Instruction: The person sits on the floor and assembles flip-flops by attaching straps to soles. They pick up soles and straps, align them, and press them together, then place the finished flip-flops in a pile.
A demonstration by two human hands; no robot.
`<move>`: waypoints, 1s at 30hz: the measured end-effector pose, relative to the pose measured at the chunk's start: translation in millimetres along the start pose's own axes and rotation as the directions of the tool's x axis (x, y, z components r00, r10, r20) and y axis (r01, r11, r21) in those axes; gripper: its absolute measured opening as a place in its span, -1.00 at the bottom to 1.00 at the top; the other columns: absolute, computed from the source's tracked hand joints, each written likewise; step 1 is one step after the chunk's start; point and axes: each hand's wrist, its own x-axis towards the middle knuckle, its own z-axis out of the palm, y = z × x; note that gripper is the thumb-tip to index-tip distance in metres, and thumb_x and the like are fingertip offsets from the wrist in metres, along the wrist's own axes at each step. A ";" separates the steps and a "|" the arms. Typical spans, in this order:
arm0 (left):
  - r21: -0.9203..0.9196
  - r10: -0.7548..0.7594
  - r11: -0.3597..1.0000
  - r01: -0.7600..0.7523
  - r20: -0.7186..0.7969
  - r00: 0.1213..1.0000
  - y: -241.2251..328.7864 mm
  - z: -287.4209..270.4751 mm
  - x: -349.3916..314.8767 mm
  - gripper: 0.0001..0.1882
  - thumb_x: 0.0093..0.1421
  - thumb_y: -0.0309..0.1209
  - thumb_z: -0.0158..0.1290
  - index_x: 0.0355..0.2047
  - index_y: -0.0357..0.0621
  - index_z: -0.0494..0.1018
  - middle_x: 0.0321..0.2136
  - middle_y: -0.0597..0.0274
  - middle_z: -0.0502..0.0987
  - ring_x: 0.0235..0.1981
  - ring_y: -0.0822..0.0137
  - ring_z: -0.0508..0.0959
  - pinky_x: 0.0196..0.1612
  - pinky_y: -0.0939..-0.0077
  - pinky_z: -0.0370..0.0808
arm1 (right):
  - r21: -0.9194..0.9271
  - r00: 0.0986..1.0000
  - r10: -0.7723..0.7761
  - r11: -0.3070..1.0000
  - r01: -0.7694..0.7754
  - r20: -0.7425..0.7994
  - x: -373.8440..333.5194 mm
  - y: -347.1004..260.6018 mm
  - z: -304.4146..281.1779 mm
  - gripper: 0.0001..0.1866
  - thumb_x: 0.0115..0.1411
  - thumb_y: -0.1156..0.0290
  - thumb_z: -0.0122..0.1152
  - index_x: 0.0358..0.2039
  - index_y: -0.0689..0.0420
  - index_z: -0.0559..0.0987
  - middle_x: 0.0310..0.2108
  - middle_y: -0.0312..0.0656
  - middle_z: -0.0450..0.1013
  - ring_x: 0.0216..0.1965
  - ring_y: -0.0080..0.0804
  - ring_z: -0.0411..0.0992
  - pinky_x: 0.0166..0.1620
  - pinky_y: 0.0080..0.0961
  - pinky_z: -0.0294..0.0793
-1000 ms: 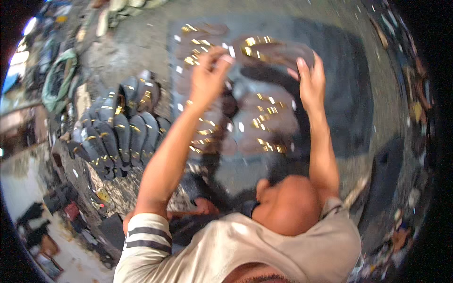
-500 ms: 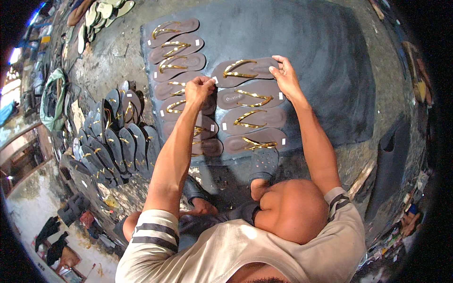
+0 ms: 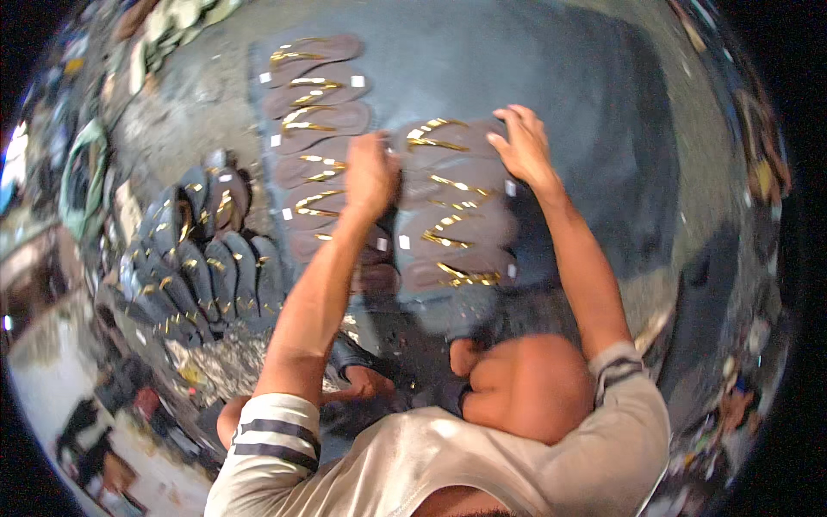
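Note:
A brown flip-flop [image 3: 469, 140] with gold straps lies at the far end of the right column on the dark mat. My right hand [image 3: 525, 148] is at its heel end, thumb and fingers apart, holding nothing I can see. At its toe end is my left hand [image 3: 370, 177], fingers curled but smeared by motion; whether they grip anything is unclear. Below, another flip-flop [image 3: 491, 172] and more like it lie crosswise in the same column. A left column of matching flip-flops [image 3: 340, 47] runs alongside, partly hidden by my left hand and forearm.
Dark flip-flops [image 3: 194, 280] stand packed together on the floor at left, beside a greenish sack [image 3: 83, 177]. Pale sole-shaped pieces [image 3: 168, 33] lie at the far left. The dark mat [image 3: 603, 129] extends right of the columns. My bent knee [image 3: 534, 388] is close to the near edge.
The held flip-flop has come down toward the column. My right hand has let go of its heel, and its fingers have spread. The whole view has shifted slightly and blurred.

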 end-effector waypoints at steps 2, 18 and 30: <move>-0.055 0.114 0.992 -0.110 0.080 0.990 33.6 -12.2 -10.4 -0.47 0.13 -0.39 0.11 0.13 -0.21 0.33 0.10 -0.10 0.41 0.12 -0.13 0.39 0.18 0.09 0.33 | 0.029 0.995 -0.050 0.998 0.053 -0.080 7.8 -18.1 7.2 -0.46 0.24 0.11 0.17 0.15 0.10 0.39 0.22 0.17 0.23 0.29 0.13 0.13 0.29 -0.03 0.12; 0.159 0.049 0.987 0.022 -0.426 0.904 -135.2 -135.2 10.6 -0.43 0.06 -0.15 0.24 0.01 -0.21 0.43 -0.01 -0.09 0.48 0.07 -0.05 0.45 0.10 0.13 0.40 | 0.148 0.981 0.129 0.977 -0.151 0.146 -46.7 -8.4 22.8 -0.28 0.42 -0.10 -0.37 0.44 0.03 -0.10 0.45 0.06 -0.28 0.46 0.03 -0.36 0.41 -0.01 -0.39; 0.482 -0.048 0.839 0.252 -0.397 0.917 -242.1 -294.2 -83.3 -0.22 0.02 -0.04 0.26 0.19 -0.10 0.29 0.05 -0.04 0.44 0.08 -0.03 0.43 0.13 0.11 0.37 | 0.347 0.941 0.226 0.929 -0.131 -0.250 -73.2 18.4 -1.8 -0.39 0.44 0.09 -0.19 0.29 0.31 0.20 0.34 0.10 0.10 0.37 -0.03 0.04 0.39 -0.21 -0.05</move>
